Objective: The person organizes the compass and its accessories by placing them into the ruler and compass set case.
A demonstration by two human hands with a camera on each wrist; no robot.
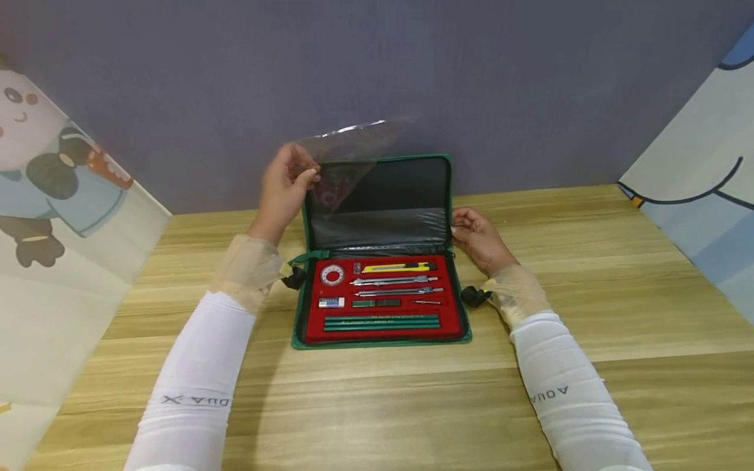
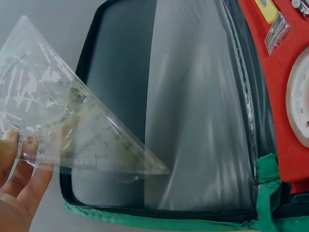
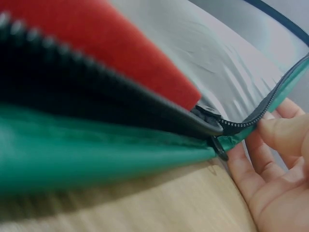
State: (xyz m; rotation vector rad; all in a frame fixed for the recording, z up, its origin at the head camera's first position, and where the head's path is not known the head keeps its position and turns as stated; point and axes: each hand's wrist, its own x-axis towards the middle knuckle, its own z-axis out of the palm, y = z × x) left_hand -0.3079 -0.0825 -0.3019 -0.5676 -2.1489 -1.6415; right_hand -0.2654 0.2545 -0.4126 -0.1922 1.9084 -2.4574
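Note:
A green zip case stands with its lid raised, showing a black inside with a clear pocket. My left hand pinches a clear plastic set square by one edge, in front of and above the lid's left side. Printed scales show on it in the left wrist view. At the lid's lower right edge my right hand grips the zipped rim, thumb on the inside and fingers behind. The case's red tray holds a yellow cutter, two compasses and green pencils.
Also in the tray are a white round dial, an eraser and small parts. A wooden tabletop lies beneath. A grey wall rises close behind the lid, and walls with cartoon pictures flank the table.

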